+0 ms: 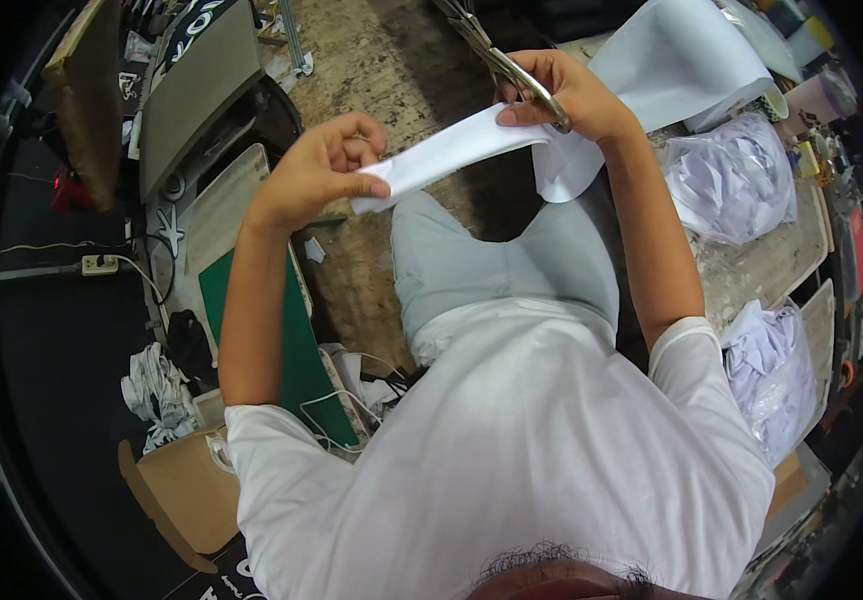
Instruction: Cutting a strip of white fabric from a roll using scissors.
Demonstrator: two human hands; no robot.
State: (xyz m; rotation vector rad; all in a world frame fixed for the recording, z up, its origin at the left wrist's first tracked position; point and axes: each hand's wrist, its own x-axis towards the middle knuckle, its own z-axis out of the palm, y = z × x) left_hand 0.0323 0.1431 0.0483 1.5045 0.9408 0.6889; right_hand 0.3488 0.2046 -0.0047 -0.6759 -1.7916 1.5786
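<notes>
A folded white strip (pixel 462 152), paper or cloth I cannot tell, stretches between my hands above my lap. My left hand (pixel 327 170) pinches its left end between thumb and fingers, the other fingers curled. At its right end, my right hand (pixel 572 95) presses the strip under the thumb. Metal scissors (pixel 517 75) also sit in my right hand, slanting up and left away from it. A loose white flap (pixel 564 165) hangs below my right hand, and how it joins the strip is partly hidden.
A large curled white sheet (pixel 687 60) lies at the far right. Clear plastic bags with white material, one upper (pixel 732 180) and one lower (pixel 772 375), rest on the right-hand tables. At left are a green board (pixel 272 330), a power socket (pixel 100 265) and an open cardboard box (pixel 187 490).
</notes>
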